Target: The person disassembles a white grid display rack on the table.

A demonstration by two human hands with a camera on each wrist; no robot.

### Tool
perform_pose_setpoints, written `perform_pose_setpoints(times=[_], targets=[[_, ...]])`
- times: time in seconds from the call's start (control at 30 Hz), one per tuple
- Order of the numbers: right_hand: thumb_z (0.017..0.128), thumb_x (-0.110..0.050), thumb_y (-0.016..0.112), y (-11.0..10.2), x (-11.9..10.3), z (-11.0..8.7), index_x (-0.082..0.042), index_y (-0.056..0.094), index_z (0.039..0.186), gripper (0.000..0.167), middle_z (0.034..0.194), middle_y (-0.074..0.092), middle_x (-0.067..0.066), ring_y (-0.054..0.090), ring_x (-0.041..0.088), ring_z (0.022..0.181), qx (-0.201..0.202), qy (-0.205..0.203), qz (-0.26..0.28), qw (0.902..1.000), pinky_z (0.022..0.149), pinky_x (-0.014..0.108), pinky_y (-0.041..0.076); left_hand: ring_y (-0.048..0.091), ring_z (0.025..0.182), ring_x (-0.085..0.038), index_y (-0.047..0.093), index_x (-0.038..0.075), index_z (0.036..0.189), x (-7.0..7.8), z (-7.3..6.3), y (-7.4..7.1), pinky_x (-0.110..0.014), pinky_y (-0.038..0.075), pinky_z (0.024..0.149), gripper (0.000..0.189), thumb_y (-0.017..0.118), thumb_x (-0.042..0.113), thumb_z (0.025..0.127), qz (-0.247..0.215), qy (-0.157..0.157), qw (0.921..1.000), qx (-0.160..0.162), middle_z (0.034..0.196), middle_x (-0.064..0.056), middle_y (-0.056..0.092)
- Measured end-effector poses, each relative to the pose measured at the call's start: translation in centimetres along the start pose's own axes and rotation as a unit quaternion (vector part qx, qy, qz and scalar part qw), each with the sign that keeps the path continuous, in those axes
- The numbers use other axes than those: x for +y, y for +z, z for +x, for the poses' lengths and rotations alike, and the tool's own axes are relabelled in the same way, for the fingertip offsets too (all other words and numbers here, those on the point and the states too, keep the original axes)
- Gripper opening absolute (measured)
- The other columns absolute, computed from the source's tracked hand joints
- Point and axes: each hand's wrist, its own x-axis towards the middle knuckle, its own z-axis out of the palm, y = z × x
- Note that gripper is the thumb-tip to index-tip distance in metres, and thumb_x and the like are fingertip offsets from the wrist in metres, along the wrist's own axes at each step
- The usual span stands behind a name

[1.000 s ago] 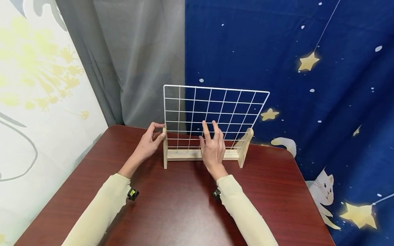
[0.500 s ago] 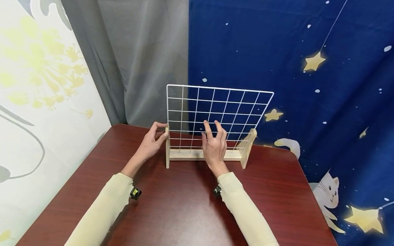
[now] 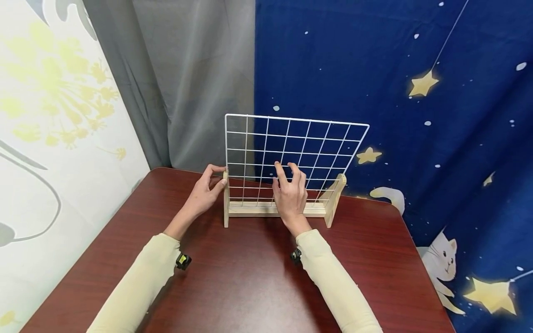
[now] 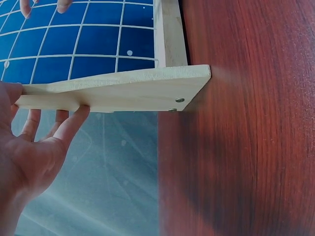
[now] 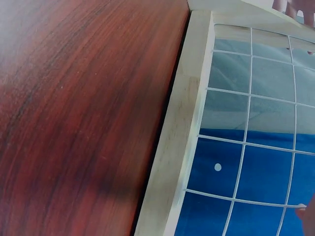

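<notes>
Left hand (image 3: pixel 203 193) pinches the wooden side (image 3: pixel 226 203); spread right hand (image 3: pixel 290 195) touches wire grid (image 3: pixel 284 152).

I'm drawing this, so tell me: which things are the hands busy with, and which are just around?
Part of the work:
wooden stand, gripped by the left hand
white wire grid, with the right hand at it

Seemingly just around:
gray cloth
blue star cloth
table underneath
</notes>
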Motion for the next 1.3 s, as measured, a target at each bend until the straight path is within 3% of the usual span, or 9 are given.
perform_pose_setpoints(times=[0.3,0.57,0.93,1.3], targets=[[0.096,-0.022,0.075,-0.1,0.1,0.4,-0.033,0.065,0.143,0.049,0.138,0.063,0.01,0.064,0.032,0.112,0.002,-0.004,0.006,1.0,0.048,0.043,0.056,0.06,0.136,-0.043,0.047,0.004,0.143,0.0,0.0,0.0,-0.011,0.052,0.089,0.036,0.057,0.012,0.109,-0.001,-0.001,1.0,0.003,0.157,-0.021,0.049],[0.094,-0.02,0.075,-0.4,0.2,1.0,-0.032,0.066,0.142,0.05,0.135,0.063,0.009,0.063,0.032,0.109,0.005,-0.017,0.007,0.9998,0.05,0.044,0.057,0.062,0.133,-0.04,0.048,0.004,0.142,0.0,0.0,0.2,-0.026,0.057,0.095,0.035,0.057,0.01,0.109,0.0,-0.003,1.0,0.005,0.155,-0.015,0.052],[0.096,-0.023,0.073,-0.8,0.0,2.6,-0.032,0.066,0.142,0.047,0.135,0.064,0.01,0.063,0.032,0.109,0.009,-0.016,0.017,0.9997,0.047,0.042,0.055,0.062,0.134,-0.04,0.048,0.004,0.141,0.1,0.1,0.1,-0.012,0.053,0.09,0.034,0.058,0.009,0.109,0.001,0.004,0.9999,0.011,0.158,-0.016,0.05],[0.098,-0.025,0.073,-1.7,0.2,3.6,-0.033,0.065,0.144,0.048,0.137,0.062,0.007,0.063,0.032,0.11,-0.003,-0.027,0.023,0.9994,0.049,0.044,0.056,0.062,0.133,-0.042,0.048,0.004,0.141,0.0,0.0,0.1,-0.008,0.05,0.089,0.035,0.058,0.01,0.108,0.011,0.001,0.9999,0.014,0.157,-0.018,0.051]])
